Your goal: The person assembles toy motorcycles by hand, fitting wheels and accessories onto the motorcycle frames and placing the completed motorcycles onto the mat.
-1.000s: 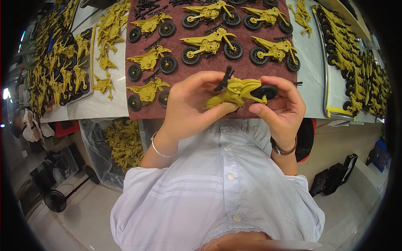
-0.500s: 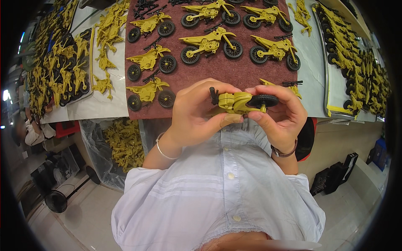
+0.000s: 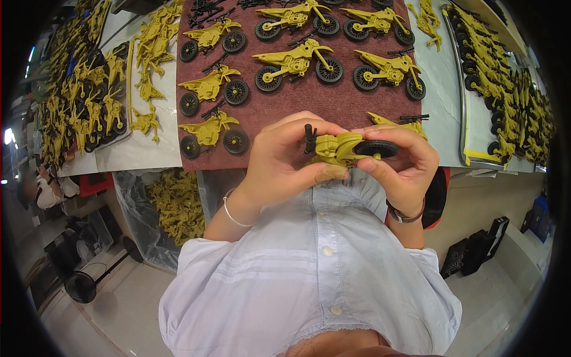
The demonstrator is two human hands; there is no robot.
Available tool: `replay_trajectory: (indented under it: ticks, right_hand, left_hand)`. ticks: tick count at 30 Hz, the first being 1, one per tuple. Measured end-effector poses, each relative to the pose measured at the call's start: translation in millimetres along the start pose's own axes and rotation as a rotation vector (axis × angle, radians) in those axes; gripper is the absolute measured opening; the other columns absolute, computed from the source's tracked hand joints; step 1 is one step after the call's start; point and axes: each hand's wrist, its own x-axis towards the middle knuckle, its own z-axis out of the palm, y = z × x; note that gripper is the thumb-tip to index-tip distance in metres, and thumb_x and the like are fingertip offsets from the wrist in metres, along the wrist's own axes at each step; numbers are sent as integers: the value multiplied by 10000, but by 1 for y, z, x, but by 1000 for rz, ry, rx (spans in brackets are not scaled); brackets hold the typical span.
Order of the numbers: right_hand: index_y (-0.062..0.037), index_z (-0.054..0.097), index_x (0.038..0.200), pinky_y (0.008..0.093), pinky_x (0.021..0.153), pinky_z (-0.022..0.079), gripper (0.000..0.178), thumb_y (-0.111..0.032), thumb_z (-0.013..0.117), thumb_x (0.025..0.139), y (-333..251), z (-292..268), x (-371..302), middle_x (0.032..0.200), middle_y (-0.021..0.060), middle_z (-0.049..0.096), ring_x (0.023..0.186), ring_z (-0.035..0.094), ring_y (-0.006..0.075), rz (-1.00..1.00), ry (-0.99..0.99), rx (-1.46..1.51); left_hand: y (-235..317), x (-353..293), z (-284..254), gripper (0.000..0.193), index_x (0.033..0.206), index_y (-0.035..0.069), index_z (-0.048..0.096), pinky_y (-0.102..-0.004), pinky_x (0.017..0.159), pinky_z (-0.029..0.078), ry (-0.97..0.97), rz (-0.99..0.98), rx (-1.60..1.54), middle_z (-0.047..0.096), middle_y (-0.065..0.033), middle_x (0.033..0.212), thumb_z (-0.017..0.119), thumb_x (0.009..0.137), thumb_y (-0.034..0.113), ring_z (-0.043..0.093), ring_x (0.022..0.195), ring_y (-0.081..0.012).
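Between my two hands, above the near edge of the table, is a yellow toy motorcycle (image 3: 336, 148) with a black wheel and black handlebar. My left hand (image 3: 289, 156) is closed round the end with the handlebar (image 3: 310, 139), thumb below and fingers above. The fingers of my right hand (image 3: 407, 159) pinch the end with the black wheel (image 3: 377, 149), its thumb beside the yellow hub. My fingers hide parts of the toy. Just beyond my right hand, another yellow toy body (image 3: 386, 119) lies partly covered.
Rows of yellow toy motorcycles (image 3: 295, 62) with black wheels lie on a dark red cloth (image 3: 273, 107). Loose yellow parts (image 3: 147, 121) lie left of it. Trays packed with toys flank both sides. A plastic-lined container of yellow parts (image 3: 178, 205) sits below the table's left edge.
Both hands and the toy motorcycle have shifted very slightly to the right. The handlebar end is tilted a little differently, and the grip on both ends is kept.
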Motion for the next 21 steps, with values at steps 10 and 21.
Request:
replay_trajectory:
  ticks: [10,21]
  right_hand:
    - [-10,283,1239,296,846,455,731,58,723,659,8,10,6,1033,173,573,985,562,196,135,67,279]
    - [-19,399,1263,311,859,448,516,-97,627,806,7,-91,64,1147,162,532,1058,515,213,-78,308,-437]
  left_hand:
    - [-12,0,0,377,983,-43,577,-245,703,462,41,-24,-164,589,-71,898,745,646,-25,574,814,-128]
    - [-8,-5,-11,388,1091,-46,519,-278,791,475,67,-37,-382,579,-83,1024,647,726,-72,578,915,-143]
